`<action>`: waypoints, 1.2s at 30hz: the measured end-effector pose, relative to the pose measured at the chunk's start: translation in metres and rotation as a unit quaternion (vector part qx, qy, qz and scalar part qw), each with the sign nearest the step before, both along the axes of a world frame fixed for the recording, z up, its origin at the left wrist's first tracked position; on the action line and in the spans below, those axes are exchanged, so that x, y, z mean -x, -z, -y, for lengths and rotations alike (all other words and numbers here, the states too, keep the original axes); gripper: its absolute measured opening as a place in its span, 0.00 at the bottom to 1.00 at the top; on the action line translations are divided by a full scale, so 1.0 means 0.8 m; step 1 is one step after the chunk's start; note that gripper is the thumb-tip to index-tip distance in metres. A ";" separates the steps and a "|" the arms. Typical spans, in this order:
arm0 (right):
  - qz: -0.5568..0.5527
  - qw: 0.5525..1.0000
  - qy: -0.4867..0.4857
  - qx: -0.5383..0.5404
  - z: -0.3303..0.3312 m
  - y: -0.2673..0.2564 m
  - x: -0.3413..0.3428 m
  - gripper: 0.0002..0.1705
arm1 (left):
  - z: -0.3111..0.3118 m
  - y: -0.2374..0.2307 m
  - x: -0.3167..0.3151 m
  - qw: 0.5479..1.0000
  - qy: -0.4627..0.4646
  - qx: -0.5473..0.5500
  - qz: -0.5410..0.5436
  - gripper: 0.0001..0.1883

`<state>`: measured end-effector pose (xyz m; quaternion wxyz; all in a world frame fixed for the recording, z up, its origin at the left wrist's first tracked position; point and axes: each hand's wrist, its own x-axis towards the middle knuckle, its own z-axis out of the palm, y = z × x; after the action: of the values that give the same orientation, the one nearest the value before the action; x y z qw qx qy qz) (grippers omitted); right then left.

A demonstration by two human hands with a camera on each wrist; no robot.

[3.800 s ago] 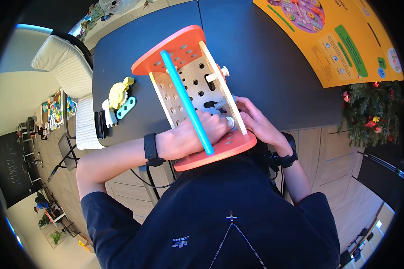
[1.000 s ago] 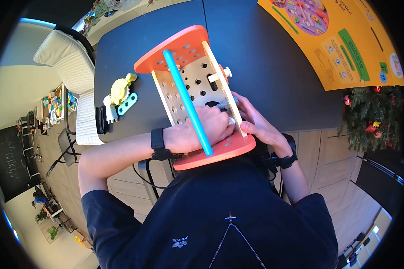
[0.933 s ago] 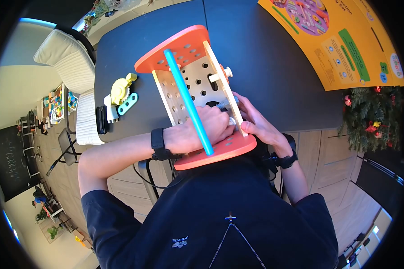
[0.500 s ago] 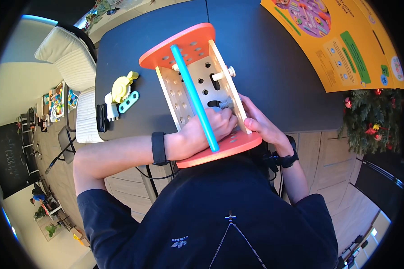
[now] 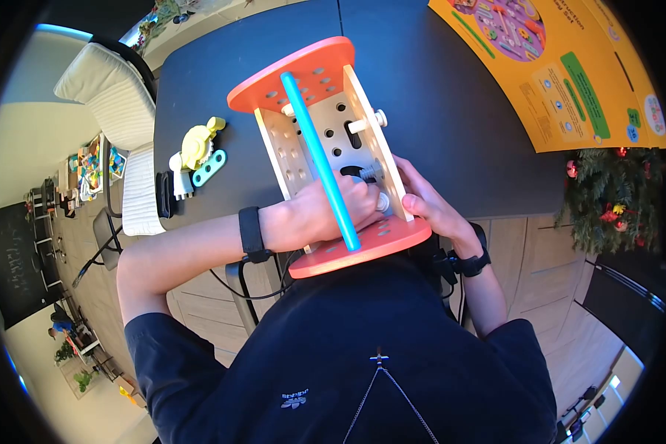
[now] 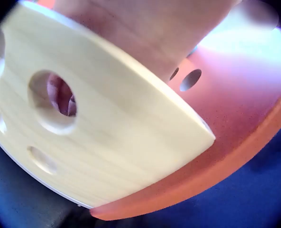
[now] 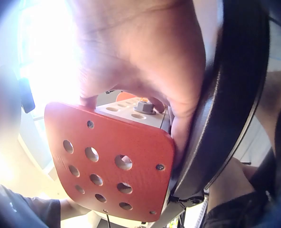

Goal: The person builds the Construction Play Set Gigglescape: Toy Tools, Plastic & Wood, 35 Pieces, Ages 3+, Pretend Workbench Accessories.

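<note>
A wooden toy toolbox (image 5: 329, 244) with red end panels, holed pale sides and a blue handle bar (image 5: 314, 152) lies tipped toward the person. My left hand (image 5: 333, 207) reaches inside under the bar, fingers curled at a white round piece (image 5: 382, 201) by the right side panel; its fingertips are mostly hidden. Beside that hand, a grey threaded bolt (image 5: 370, 172) sticks inward from the panel, and a grey hex bolt head (image 7: 145, 108) shows outside in the right wrist view. My right hand (image 5: 429, 207) grips that panel's near end from outside, thumb at the edge.
On the dark table (image 5: 466, 148) left of the toolbox lie a yellow toy part (image 5: 197, 148), a teal holed strip (image 5: 209, 168) and a black object (image 5: 165, 194). A yellow box (image 5: 562, 81) stands at the back right. Another white peg (image 5: 366, 124) crosses the right panel.
The toolbox has shifted slightly right and away from the person. My left hand has turned at the wrist, still curled by the white round piece. My right hand keeps its hold on the panel.
</note>
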<state>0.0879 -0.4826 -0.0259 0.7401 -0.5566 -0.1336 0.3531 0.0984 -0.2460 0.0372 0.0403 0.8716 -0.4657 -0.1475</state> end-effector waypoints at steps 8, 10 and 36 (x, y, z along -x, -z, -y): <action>-0.002 1.000 0.004 -0.004 -0.003 -0.002 0.001 0.65 | 0.014 0.006 -0.002 0.984 -0.112 0.033 -0.134 0.23; 0.000 1.000 0.003 -0.002 -0.002 -0.001 0.001 0.66 | 0.015 0.002 -0.003 0.983 -0.115 0.024 -0.144 0.22; 0.014 0.996 0.022 0.091 -0.011 -0.025 0.006 0.56 | 0.011 0.001 0.000 0.989 -0.100 0.043 -0.100 0.16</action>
<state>0.0830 -0.4734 -0.0055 0.6922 -0.6293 -0.0986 0.3394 0.0985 -0.2549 0.0360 0.1382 0.8921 -0.3761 -0.2090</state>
